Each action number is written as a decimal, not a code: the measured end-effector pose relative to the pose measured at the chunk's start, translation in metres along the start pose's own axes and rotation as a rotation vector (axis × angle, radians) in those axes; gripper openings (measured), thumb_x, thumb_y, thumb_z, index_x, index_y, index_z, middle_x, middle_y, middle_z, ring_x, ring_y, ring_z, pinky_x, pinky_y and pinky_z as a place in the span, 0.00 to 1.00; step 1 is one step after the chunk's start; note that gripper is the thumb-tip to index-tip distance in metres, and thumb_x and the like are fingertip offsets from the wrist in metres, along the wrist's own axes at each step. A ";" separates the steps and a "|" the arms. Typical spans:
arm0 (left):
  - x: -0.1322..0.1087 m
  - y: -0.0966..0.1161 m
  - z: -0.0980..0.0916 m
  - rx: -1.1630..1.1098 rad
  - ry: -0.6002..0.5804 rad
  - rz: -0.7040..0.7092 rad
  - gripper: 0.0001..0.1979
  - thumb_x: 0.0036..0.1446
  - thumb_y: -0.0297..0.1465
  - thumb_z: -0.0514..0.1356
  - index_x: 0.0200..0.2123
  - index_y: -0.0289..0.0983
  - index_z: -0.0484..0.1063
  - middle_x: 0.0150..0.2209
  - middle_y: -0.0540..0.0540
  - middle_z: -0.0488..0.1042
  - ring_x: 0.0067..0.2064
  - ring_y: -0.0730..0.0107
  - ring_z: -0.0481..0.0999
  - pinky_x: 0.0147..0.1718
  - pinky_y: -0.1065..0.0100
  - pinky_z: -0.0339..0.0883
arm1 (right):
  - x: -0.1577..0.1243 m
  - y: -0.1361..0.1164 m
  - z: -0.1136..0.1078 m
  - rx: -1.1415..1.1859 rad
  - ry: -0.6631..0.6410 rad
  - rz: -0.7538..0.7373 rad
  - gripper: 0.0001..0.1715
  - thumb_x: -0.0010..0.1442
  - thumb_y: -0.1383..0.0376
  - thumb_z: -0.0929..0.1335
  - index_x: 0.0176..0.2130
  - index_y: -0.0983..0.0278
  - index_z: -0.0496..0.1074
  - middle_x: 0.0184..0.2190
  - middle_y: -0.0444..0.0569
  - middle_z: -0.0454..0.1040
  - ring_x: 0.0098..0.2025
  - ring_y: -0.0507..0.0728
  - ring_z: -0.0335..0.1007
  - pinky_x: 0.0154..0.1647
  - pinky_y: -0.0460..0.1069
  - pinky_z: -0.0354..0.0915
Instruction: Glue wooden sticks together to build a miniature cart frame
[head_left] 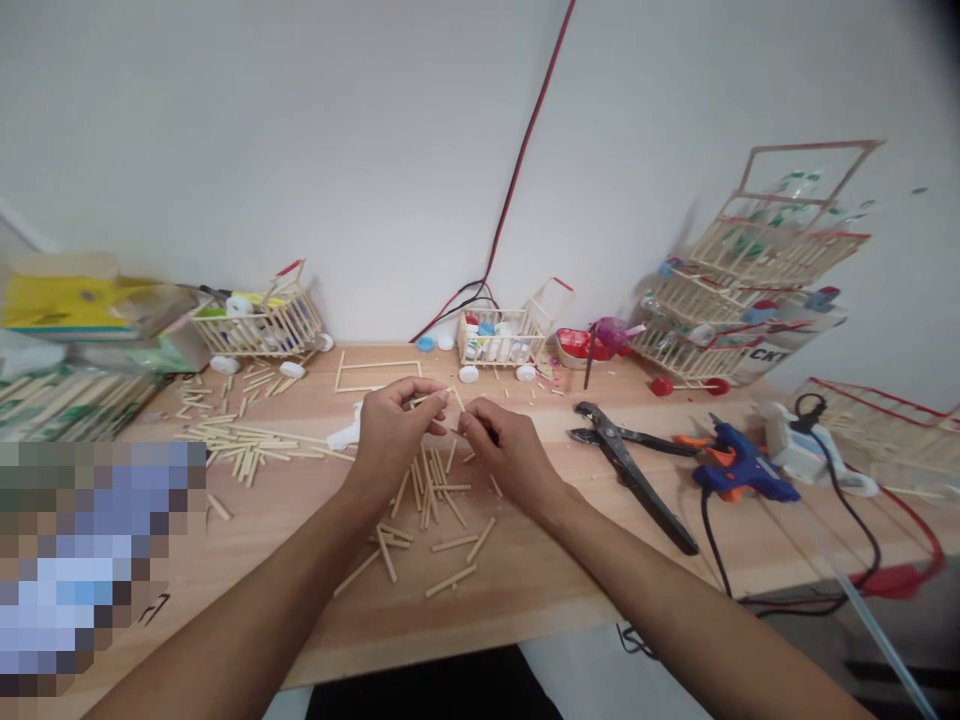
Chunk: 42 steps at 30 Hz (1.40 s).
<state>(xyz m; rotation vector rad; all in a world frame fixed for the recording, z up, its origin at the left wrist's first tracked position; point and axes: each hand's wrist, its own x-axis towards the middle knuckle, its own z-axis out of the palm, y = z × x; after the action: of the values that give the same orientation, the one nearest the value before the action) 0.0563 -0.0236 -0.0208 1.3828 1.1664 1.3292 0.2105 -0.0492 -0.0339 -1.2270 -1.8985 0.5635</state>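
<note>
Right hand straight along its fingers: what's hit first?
Beyond the thin stick at its fingertips, the right hand would probably meet the left hand first, across a narrow gap; depth is unclear.

Bare left forearm (pixel 277 575) at seven o'clock, bare right forearm (pixel 660 585) at five, each narrowing toward the wrist, uncovered left hand (pixel 401 420), uncovered right hand (pixel 510 448), plain black clothing (pixel 435 690) at six.

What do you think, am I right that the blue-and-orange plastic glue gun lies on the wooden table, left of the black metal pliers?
Wrong side: the head view shows the glue gun on the wooden table, right of the pliers, not left.
</note>
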 end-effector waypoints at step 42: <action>-0.001 0.008 0.002 0.010 0.010 -0.073 0.11 0.46 0.34 0.65 0.31 0.33 0.75 0.24 0.50 0.73 0.24 0.73 0.72 0.24 0.72 0.70 | 0.002 0.006 0.003 -0.008 0.010 -0.008 0.13 0.63 0.64 0.60 0.26 0.64 0.58 0.21 0.38 0.58 0.24 0.48 0.52 0.26 0.44 0.46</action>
<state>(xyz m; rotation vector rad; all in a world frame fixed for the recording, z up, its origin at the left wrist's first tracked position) 0.0591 -0.0256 -0.0134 1.3293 1.2203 1.2821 0.2110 -0.0446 -0.0385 -1.2243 -1.8983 0.5455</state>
